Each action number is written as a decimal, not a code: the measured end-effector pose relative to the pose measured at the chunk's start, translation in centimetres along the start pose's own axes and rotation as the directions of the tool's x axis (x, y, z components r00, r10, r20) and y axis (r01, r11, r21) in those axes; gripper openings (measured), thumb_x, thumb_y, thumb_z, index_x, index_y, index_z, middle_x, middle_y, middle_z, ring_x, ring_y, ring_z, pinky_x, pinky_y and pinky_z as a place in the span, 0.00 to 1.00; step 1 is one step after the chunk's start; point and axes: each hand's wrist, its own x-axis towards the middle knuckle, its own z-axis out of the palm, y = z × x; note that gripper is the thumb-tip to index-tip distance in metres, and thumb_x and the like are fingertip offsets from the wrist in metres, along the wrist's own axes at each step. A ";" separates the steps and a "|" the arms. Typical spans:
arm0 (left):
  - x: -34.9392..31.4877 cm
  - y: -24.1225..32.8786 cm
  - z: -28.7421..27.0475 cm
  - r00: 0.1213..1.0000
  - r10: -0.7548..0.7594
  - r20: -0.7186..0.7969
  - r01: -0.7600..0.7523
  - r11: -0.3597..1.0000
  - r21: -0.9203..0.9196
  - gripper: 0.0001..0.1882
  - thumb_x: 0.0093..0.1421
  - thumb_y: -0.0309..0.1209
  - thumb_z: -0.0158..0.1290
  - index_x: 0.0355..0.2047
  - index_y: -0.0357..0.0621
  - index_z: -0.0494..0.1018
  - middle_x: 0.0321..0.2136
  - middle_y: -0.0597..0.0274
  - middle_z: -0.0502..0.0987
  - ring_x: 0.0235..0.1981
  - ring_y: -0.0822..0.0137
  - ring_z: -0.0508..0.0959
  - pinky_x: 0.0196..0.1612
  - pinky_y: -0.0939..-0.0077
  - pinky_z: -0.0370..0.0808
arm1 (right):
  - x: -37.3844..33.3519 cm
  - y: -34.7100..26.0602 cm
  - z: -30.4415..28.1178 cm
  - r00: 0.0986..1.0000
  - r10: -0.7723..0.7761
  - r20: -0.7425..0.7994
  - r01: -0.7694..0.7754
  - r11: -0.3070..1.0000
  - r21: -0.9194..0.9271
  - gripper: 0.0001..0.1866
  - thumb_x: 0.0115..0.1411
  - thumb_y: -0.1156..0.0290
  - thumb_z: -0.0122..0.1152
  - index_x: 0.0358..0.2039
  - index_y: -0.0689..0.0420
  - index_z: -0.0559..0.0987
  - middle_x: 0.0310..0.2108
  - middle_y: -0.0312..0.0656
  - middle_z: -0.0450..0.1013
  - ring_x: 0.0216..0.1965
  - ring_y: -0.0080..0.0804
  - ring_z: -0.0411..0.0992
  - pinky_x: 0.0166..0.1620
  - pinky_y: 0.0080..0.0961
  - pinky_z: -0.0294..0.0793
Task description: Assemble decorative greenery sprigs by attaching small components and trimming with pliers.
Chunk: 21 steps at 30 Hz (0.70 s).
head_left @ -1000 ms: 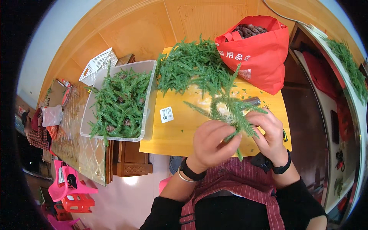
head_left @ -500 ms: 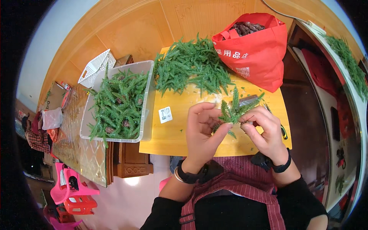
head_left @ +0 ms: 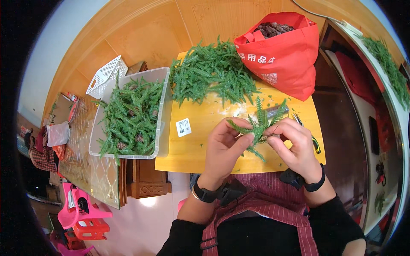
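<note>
A green artificial pine sprig (head_left: 259,117), its several branches fanned out, is held up above the yellow table (head_left: 188,153). My left hand (head_left: 226,147) closes on its lower part between thumb and fingers. At the right side of the sprig's base, my right hand (head_left: 294,141) pinches with thumb and forefinger; a small brown bit shows there, mostly hidden by the fingers. Beyond the hands lies a grey cylinder (head_left: 275,112), partly covered by the sprig. A cutting tool with a black and yellow handle (head_left: 316,145) rests to the right of my right hand.
Loose green sprigs (head_left: 209,70) are heaped at the table's back. A red bag (head_left: 284,59) of pine cones (head_left: 273,30) stands back right. On the left, a clear plastic bin (head_left: 164,123) holds sprigs with cones. A white label (head_left: 183,127) lies on the table.
The sprig has turned and its branches have spread, with one now reaching left over my left hand. Both hands have stayed nearly in place, my fingers shifting slightly on it.
</note>
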 end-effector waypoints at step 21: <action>0.0 0.1 0.0 0.995 -0.024 -0.096 0.026 0.999 0.020 0.09 0.55 0.18 0.51 0.37 0.37 0.69 0.34 0.64 0.71 0.36 0.75 0.71 0.41 0.81 0.70 | -0.3 -0.8 -0.1 0.999 -0.021 0.026 0.022 0.999 -0.027 0.04 0.46 0.81 0.56 0.25 0.62 0.76 0.22 0.41 0.70 0.21 0.27 0.68 0.25 0.19 0.67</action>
